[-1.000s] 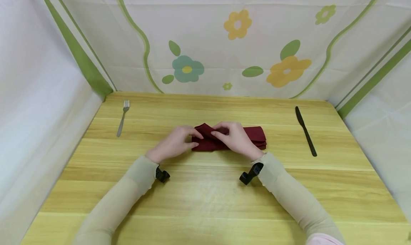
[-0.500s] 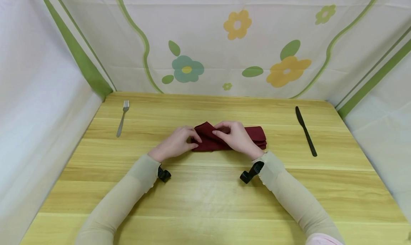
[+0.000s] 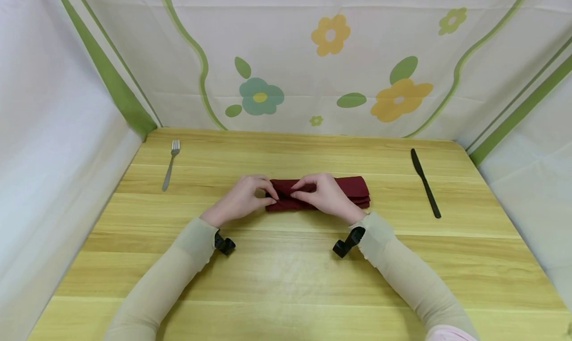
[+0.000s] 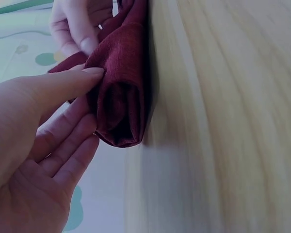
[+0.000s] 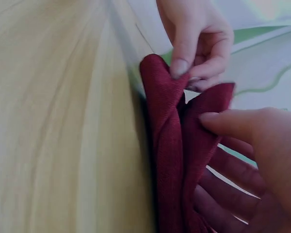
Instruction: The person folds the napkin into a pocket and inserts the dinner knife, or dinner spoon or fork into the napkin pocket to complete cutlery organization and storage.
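Note:
A dark red cloth napkin [image 3: 352, 187], folded into a long layered strip, lies across the middle of the table. My left hand [image 3: 243, 197] pinches its left end; in the left wrist view, the thumb presses on the rolled cloth [image 4: 121, 63] with fingers behind it. The open end of that roll shows hollow layers. My right hand [image 3: 323, 194] holds an upper layer a little further right. From the right wrist view, a raised flap [image 5: 211, 107] sits between the right thumb and fingers, apart from the lower folds. Part of the napkin's middle is hidden under the right hand.
A metal fork [image 3: 171, 165] lies at the far left of the wooden table [image 3: 286, 281]. On the right lies a dark table knife [image 3: 425, 183]. White cloth walls with printed flowers rise behind and beside the table.
The raised corner of the napkin, which stood up between the hands, has come down lower. My right hand has shifted slightly left and toward me with it; the left hand stays at the end.

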`<move>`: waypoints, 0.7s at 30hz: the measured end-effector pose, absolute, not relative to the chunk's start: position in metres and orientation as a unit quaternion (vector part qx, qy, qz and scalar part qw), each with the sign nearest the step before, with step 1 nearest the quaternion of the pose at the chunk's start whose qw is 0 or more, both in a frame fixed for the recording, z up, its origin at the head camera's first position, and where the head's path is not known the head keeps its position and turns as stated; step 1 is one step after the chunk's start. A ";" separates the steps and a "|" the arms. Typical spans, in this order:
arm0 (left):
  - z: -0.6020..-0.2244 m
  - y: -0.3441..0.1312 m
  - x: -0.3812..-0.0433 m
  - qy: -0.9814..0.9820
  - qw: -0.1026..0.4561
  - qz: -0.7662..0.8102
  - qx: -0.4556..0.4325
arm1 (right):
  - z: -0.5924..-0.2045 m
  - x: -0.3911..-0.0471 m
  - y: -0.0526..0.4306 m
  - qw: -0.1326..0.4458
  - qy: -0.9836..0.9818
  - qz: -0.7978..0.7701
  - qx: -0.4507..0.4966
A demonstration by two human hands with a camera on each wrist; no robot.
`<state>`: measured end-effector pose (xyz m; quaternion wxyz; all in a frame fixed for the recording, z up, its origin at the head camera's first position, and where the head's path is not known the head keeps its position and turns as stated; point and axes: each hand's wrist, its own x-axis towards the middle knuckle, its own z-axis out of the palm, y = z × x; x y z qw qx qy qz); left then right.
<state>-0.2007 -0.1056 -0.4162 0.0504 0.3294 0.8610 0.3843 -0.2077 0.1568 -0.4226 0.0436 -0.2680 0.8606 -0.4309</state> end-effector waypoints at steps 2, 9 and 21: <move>-0.417 -0.106 -0.200 0.859 0.050 0.390 0.329 | -0.425 -0.207 0.154 0.052 0.865 -0.406 -0.290; -0.420 -0.108 -0.200 0.852 0.059 0.393 0.340 | -0.424 -0.210 0.150 0.102 0.876 -0.345 -0.320; -0.415 -0.109 -0.199 0.845 0.072 0.402 0.346 | -0.419 -0.223 0.138 0.142 0.891 -0.348 -0.253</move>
